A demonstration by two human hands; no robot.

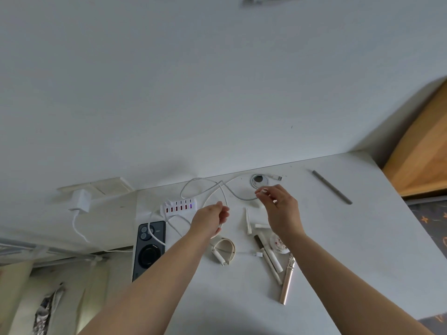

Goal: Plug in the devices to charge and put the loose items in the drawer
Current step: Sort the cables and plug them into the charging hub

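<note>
White cable (219, 189) strung between both your hands above the desk (362, 238): your left hand (212, 220) has its fingers curled round the loop at about 9 o'clock from the right, while your right hand (280, 209) pinches what looks like the plug end between thumb and fingertips, though the blur makes that uncertain. You hold it taut, likely to free the end for the charging hub (180, 206), which sits at 9 o'clock of your left hand, just beside the phone (150, 247) at the desk's left edge. A second plug (278, 177) lies at 12 o'clock near the wall. Loose pens (268, 257), a wristband (223, 250) and a grey stick (331, 187) at 2 o'clock wait for the drawer, which is not in view. Open desk lies toward 3 o'clock; the left edge is close, so mind the phone there.
</note>
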